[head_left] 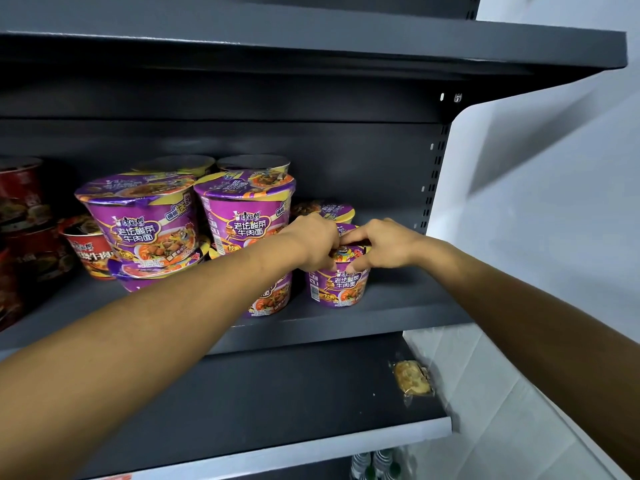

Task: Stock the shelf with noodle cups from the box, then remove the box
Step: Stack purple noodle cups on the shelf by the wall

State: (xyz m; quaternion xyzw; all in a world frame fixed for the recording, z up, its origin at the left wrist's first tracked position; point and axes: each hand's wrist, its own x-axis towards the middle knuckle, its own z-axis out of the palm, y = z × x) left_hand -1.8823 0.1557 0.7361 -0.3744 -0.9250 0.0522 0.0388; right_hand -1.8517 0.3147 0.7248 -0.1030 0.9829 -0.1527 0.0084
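Note:
A purple noodle cup (339, 285) stands upright near the front of the dark grey shelf (398, 306), at its right end. My left hand (311, 242) and my right hand (384, 242) both grip its lid rim from above, fingers curled over the top. To the left, several purple noodle cups (145, 220) are stacked two high, one stack (244, 216) right beside my left wrist. Another purple cup (329, 209) sits behind my hands. The box is out of view.
Red noodle cups (90, 249) fill the shelf's left side. The shelf above (311, 46) hangs low overhead. On the lower shelf (242, 393) lies a small wrapped snack (412, 377) at its right edge. Bottles (375, 462) show at the bottom. A white wall is on the right.

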